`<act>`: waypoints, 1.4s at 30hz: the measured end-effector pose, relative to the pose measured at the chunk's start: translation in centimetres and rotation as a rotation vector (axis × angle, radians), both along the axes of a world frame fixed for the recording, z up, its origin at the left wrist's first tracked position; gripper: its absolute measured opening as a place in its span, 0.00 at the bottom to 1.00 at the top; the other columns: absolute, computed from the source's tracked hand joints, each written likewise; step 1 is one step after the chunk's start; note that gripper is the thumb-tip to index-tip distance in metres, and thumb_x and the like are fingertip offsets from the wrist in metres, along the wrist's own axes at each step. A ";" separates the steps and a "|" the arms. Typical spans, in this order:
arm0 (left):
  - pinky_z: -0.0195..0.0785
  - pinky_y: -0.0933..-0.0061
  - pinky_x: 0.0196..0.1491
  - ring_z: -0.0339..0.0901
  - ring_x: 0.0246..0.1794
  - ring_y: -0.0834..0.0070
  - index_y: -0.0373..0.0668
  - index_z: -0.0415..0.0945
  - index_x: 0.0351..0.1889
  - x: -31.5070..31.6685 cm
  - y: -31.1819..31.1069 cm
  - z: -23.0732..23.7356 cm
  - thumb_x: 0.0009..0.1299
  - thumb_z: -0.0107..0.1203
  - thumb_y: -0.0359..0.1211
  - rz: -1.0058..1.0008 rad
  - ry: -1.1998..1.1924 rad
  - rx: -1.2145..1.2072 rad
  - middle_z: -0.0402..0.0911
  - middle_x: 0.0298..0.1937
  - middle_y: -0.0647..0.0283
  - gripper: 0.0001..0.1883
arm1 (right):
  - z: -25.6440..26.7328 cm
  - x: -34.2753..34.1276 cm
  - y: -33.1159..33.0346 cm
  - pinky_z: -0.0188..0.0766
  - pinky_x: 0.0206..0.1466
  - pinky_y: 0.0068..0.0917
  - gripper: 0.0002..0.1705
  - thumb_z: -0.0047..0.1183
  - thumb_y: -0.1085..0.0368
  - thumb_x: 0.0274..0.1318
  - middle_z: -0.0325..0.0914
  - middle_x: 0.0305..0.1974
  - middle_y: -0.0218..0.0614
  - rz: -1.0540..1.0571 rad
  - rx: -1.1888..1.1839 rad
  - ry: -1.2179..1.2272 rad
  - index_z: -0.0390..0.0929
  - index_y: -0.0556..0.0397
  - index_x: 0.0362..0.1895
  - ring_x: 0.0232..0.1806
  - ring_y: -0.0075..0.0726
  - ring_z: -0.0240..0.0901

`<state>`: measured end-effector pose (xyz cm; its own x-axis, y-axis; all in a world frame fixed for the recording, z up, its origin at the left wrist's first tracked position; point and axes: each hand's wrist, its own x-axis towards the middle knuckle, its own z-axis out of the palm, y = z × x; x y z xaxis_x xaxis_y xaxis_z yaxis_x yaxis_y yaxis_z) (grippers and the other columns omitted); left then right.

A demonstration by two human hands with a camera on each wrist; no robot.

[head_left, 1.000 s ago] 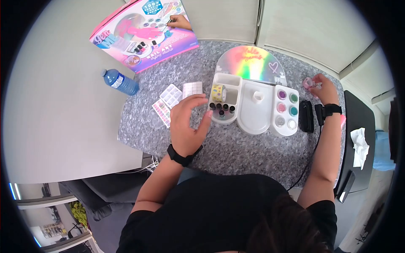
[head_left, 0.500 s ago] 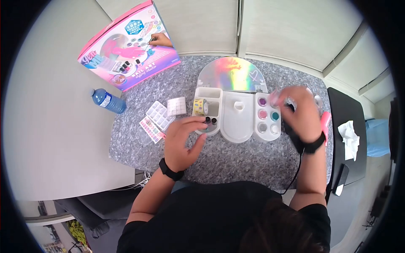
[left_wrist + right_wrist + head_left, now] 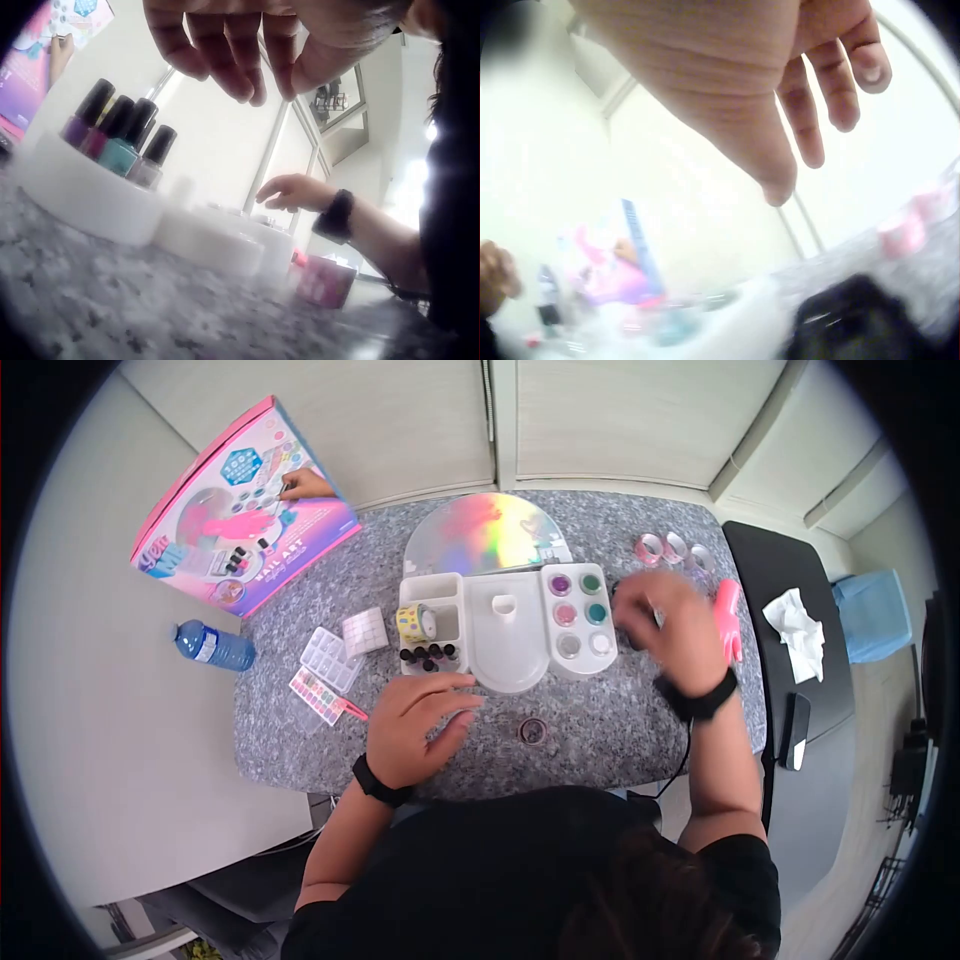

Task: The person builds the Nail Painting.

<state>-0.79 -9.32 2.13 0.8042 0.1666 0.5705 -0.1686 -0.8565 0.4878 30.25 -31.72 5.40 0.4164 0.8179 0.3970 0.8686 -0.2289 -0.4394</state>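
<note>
With loosely parted fingers, nothing is held in the grip of the left hand [image 3: 415, 732], near the nail polish bottles [image 3: 120, 150], or of the right hand [image 3: 676, 622], over a black case [image 3: 855, 326]. A small pink cylinder [image 3: 326, 283] is set on the desk [image 3: 600, 750].

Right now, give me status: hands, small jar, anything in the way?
Left hand holding nothing. Right hand raised beside white tray, also holding nothing. Small jar on tabletop, touched by neither. Nothing seen between left hand and jar.
</note>
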 end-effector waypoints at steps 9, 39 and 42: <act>0.76 0.61 0.54 0.86 0.52 0.63 0.50 0.89 0.49 0.9 -0.5 0.4 0.66 0.72 0.25 -0.022 -0.032 0.038 0.91 0.59 0.66 0.14 | -5.8 13.0 1.3 0.82 0.59 0.50 0.11 0.67 0.68 0.61 0.88 0.52 0.37 -0.433 -0.234 -0.101 0.89 0.47 0.48 0.56 0.54 0.85; 0.79 0.55 0.41 0.90 0.41 0.58 0.52 0.76 0.60 3.0 -3.1 -1.8 0.66 0.77 0.39 -0.089 0.502 -0.108 0.92 0.44 0.67 0.26 | -4.0 -12.0 -1.4 0.83 0.54 0.45 0.11 0.61 0.65 0.67 0.79 0.57 0.33 0.368 -0.235 0.097 0.83 0.37 0.52 0.54 0.49 0.83; 0.80 0.51 0.42 0.90 0.42 0.54 0.51 0.75 0.63 2.8 -2.8 -1.4 0.69 0.75 0.42 -0.096 0.463 -0.050 0.92 0.44 0.64 0.27 | -4.1 -12.6 -1.0 0.83 0.54 0.43 0.11 0.60 0.64 0.66 0.79 0.57 0.32 0.312 -0.258 0.031 0.84 0.37 0.52 0.54 0.48 0.84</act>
